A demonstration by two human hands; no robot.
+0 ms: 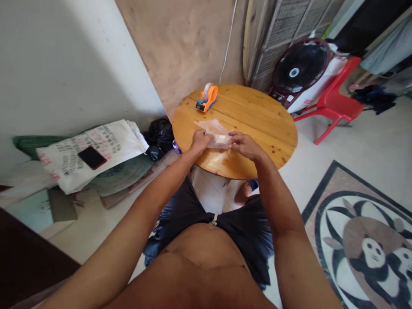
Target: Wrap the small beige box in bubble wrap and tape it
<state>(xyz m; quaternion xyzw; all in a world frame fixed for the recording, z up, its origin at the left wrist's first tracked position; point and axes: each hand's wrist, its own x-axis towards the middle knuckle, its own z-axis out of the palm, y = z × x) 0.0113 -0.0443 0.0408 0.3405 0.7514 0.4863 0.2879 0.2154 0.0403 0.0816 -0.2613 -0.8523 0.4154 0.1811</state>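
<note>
On the round wooden table (257,116) lies a thin, pale plastic wrap (212,125), its loose part spread away from me. Its near part is bunched around a small whitish item (221,139). My left hand (201,140) is closed on the left end of the wrap, with the fingers curled. At the right end, my right hand (244,145) pinches the wrap between thumb and fingers. What is inside the wrap cannot be made out. An orange and blue tape dispenser (208,98) with a clear roll stands near the table's back left edge.
Left of the table, a phone (92,158) rests on a white printed sack (122,139), beside black bags (160,135). A red chair (343,103) and a large fan (301,66) stand at the right. Another person's legs show at the far right.
</note>
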